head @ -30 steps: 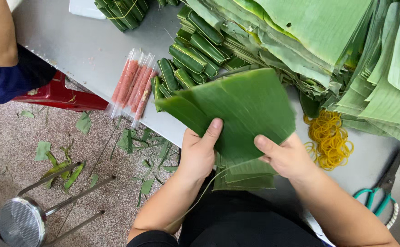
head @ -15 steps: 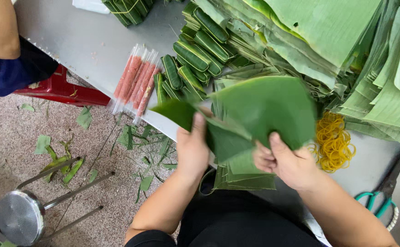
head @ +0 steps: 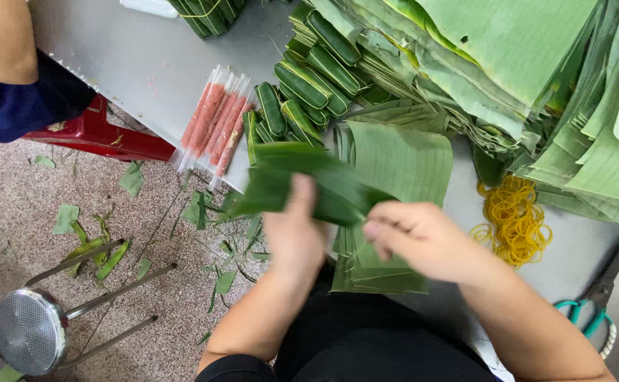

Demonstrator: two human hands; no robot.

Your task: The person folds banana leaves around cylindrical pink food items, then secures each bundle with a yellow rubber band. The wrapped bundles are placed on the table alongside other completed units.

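While both hands work over the leaf stack (head: 383, 272), the head view shows the left hand (head: 296, 237) gripping a folded leaf (head: 302, 180), fingers wrapped on its near edge. Its long axis runs left to right. The right hand (head: 422, 237) pinches its right end, fingers narrow, equally near.
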